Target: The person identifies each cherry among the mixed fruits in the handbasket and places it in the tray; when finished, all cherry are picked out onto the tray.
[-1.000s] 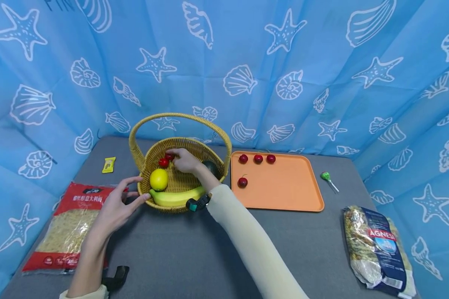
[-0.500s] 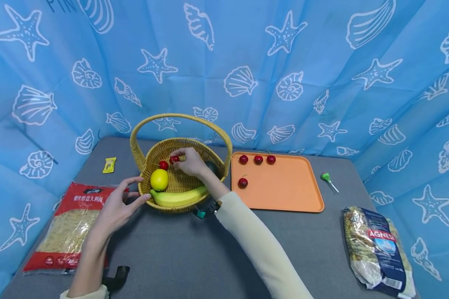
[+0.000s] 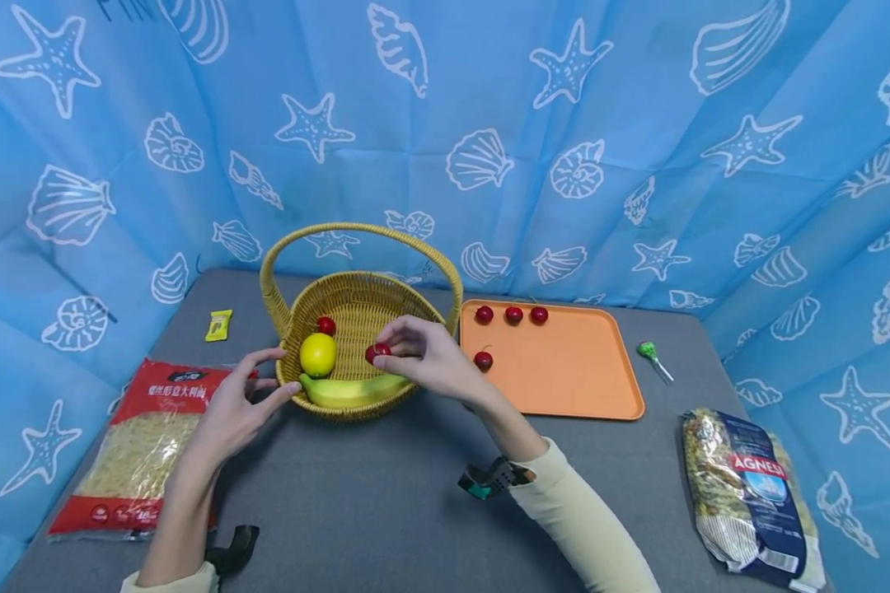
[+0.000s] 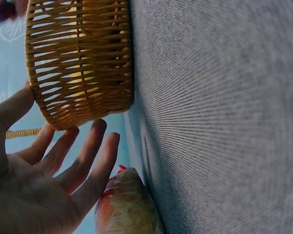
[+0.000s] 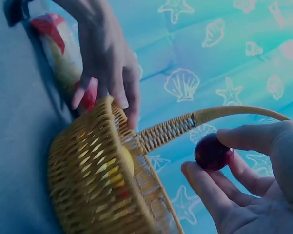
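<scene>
My right hand (image 3: 436,356) pinches a dark red cherry (image 5: 214,152) between thumb and fingertips, over the right part of the wicker basket (image 3: 352,412) in the head view. My left hand (image 3: 226,412) holds the basket's left rim, thumb at the front and fingers spread along the side. Inside the basket, a banana (image 3: 352,392) lies along the front, a lemon (image 3: 317,355) sits at the left, and a red cherry (image 3: 326,326) rests behind the lemon. The basket's right interior is hidden behind my right hand.
Right of the basket, an orange tray (image 3: 564,375) bears several cherries (image 3: 513,315). A lollipop (image 3: 653,359) and a pasta bag (image 3: 752,494) lie farther right. At left are a red pasta bag (image 3: 133,453) and a small yellow packet (image 3: 218,325). A blue curtain (image 3: 445,107) stands behind.
My right hand has lifted the cherry from beside the other red one at the basket's back left and carried it right and toward me. My left hand stays at the rim.
</scene>
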`<state>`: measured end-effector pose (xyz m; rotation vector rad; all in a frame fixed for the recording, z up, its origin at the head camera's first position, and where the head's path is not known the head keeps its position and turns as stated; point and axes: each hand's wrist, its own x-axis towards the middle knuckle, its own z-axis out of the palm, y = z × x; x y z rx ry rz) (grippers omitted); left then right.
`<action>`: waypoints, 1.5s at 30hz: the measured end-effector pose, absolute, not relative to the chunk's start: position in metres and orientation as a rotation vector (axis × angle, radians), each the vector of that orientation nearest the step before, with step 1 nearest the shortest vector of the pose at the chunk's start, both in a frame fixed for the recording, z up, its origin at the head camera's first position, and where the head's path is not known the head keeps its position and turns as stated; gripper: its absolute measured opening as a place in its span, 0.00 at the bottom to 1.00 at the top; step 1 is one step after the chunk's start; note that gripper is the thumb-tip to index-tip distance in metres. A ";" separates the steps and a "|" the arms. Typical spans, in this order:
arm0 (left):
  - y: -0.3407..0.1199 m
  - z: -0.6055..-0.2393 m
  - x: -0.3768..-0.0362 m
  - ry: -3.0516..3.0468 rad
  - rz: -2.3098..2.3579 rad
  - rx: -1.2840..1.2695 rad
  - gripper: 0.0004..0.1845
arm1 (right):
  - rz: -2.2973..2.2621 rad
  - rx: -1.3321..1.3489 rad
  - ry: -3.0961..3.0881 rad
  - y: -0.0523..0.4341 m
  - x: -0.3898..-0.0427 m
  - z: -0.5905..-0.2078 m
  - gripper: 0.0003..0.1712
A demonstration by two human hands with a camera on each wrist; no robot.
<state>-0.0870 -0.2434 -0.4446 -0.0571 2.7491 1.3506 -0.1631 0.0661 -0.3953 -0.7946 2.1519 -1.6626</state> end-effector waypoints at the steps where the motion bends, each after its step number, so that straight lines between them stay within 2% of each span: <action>1: -0.244 -0.445 -0.087 2.754 1.349 -0.053 0.38 | -1.682 -0.790 2.133 0.074 -0.158 -0.396 0.15; 8: -0.245 -0.445 -0.086 2.774 1.344 -0.031 0.37 | -1.736 -0.840 2.237 0.125 -0.125 -0.407 0.11; 14: -0.245 -0.443 -0.087 2.766 1.345 -0.038 0.38 | -1.746 -0.796 2.338 0.166 -0.124 -0.422 0.07; 23: -0.244 -0.443 -0.087 2.752 1.342 -0.048 0.39 | -1.551 -0.556 2.667 0.222 -0.159 -0.458 0.20; 32: -0.243 -0.443 -0.087 2.733 1.340 -0.064 0.39 | -1.302 -0.447 2.848 0.236 -0.181 -0.482 0.21; 45: -0.243 -0.444 -0.087 2.738 1.338 -0.064 0.39 | -1.281 -0.434 2.756 0.241 -0.181 -0.484 0.27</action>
